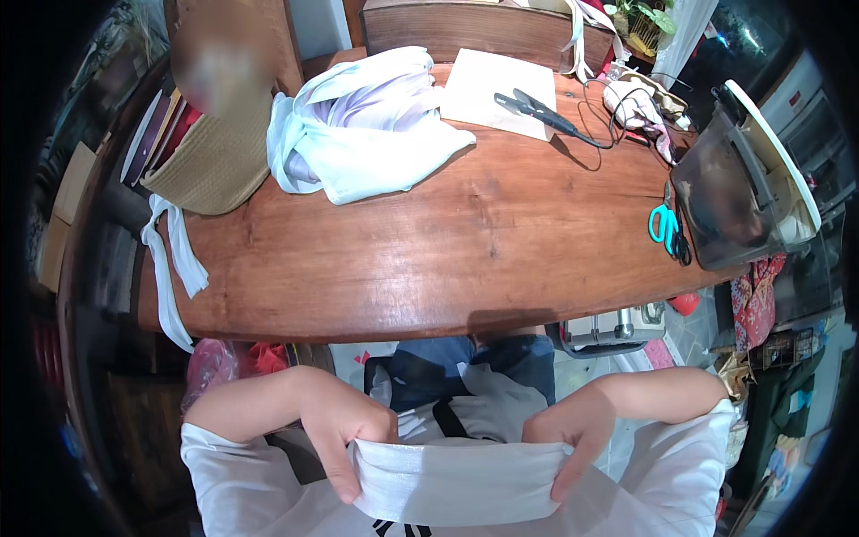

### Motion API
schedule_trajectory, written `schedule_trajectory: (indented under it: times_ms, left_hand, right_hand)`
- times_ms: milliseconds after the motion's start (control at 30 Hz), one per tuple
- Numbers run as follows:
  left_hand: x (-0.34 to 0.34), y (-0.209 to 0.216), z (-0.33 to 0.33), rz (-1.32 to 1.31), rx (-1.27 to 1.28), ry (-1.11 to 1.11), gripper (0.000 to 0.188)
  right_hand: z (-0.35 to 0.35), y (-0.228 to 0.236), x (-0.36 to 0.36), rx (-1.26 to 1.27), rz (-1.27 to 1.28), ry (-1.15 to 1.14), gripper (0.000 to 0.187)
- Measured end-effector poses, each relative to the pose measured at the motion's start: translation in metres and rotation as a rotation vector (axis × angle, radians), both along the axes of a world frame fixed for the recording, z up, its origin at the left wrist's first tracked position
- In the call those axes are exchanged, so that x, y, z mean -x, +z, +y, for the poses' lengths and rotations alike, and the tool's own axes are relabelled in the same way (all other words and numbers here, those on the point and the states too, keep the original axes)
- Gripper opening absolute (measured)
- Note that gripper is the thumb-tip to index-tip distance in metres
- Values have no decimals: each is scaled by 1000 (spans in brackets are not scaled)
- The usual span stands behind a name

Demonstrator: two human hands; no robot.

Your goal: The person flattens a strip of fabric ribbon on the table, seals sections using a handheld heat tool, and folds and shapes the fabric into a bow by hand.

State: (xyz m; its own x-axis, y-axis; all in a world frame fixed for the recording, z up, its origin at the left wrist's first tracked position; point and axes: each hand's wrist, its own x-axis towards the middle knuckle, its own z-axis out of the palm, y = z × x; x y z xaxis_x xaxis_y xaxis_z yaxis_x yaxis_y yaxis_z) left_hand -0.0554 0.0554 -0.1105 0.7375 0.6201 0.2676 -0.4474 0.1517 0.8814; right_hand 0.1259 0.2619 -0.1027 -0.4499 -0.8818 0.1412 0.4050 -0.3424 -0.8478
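A band of white, slightly shiny fabric (pixel 456 483) is stretched between my hands, close to my chest and below the table's near edge. My left hand (pixel 344 434) grips its left end, thumb in front and the other fingers curled behind. At the right end, my right hand (pixel 573 434) pinches the fabric the same way. Both sets of fingertips are partly hidden behind the cloth.
On the wooden table (pixel 429 251) lie pale blue and lilac fabric (pixel 376 130), a white sheet (pixel 474 80), a corded black tool (pixel 546 115), turquoise scissors (pixel 662 225) and a white ribbon (pixel 168 268). A woven basket (pixel 215 166) stands left, a clear bin (pixel 725 197) right.
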Motion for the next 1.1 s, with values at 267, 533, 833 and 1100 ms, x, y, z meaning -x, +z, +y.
schedule_trajectory:
  times_ms: [267,533,833,1100]
  left_hand:
    - [3,-28,-3,-696,129,902,20]
    - [5,-15,1,-702,68,1065,22]
    - [-14,27,64,-862,-167,1202,71]
    - [6,55,82,-892,-422,583,31]
  right_hand:
    - [25,18,20,49,294,-607,13]
    - [43,27,12,156,73,-643,13]
    - [7,23,44,448,338,-1253,16]
    - [25,37,90,797,808,-614,27]
